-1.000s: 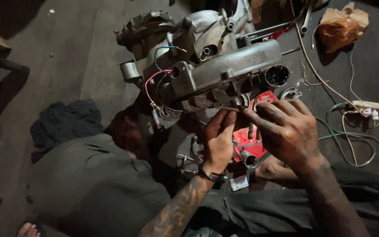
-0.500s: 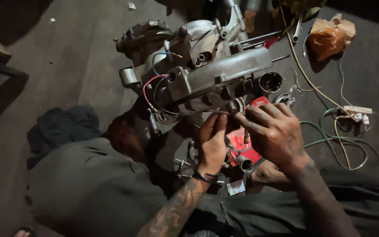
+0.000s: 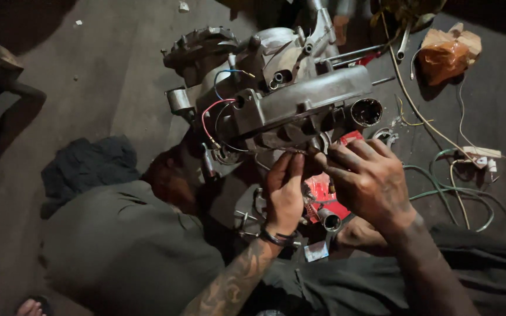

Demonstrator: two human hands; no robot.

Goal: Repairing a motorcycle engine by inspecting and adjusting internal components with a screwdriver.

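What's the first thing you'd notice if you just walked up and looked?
The big grey engine on the floor at top centre, with red and blue wires looping off its left side. Just below it, the left hand and the greasy right hand both reach to its underside. An orange bag lies at top right, above green and white cables.

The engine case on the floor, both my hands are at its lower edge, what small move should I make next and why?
Probably steady the engine case with the left hand while the right hand works. Both sets of fingertips meet at the case's underside, and the case looks tilted on the floor, so it might rock. What the fingers pinch is too dark to tell.
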